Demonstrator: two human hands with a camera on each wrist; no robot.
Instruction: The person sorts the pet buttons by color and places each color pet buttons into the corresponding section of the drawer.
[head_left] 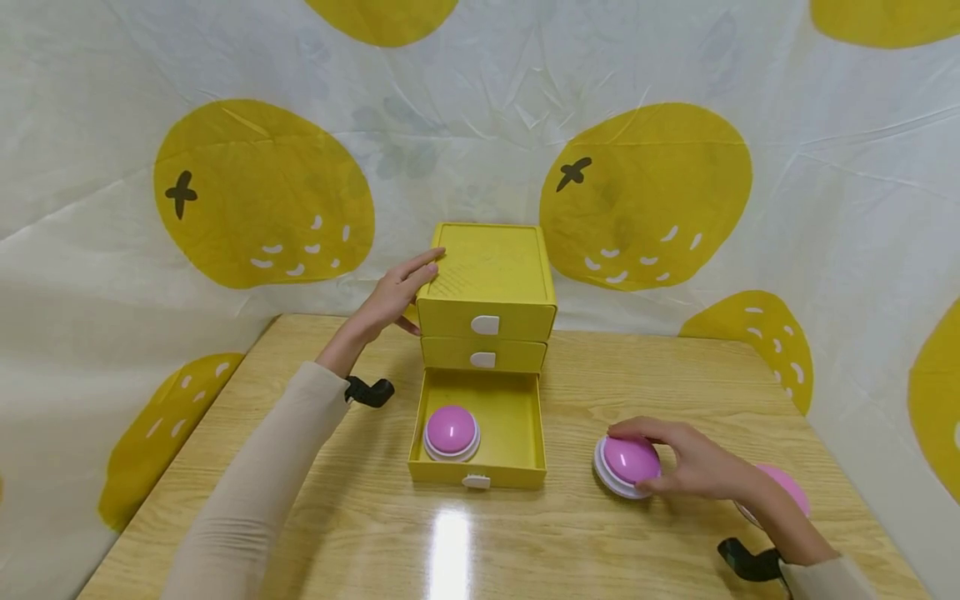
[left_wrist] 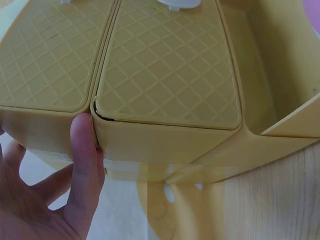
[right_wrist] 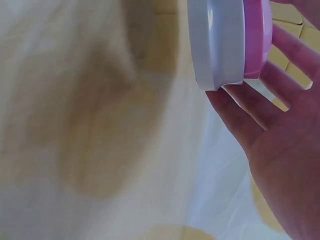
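A yellow drawer unit [head_left: 487,267] stands at the table's middle, its bottom drawer [head_left: 528,417] pulled out. One pink dome-topped push button [head_left: 452,430] with a white base sits in that drawer's front left. My left hand [head_left: 392,293] rests against the unit's left side, fingers fairly straight; in the left wrist view the thumb [left_wrist: 82,135] lies at the seam between two levels. Right of the drawer, my right hand [head_left: 693,461] grips a second pink push button [head_left: 630,460] by its edges, tilted. Its white base [right_wrist: 217,45] hangs clear of the surface in the right wrist view.
Another pink button [head_left: 785,487] is on the table at the right, partly hidden behind my right wrist. The wooden table [head_left: 637,379] meets a pale fabric backdrop [head_left: 465,125] with yellow fruit prints behind and at the sides. Two upper drawers have white tabs [head_left: 485,325].
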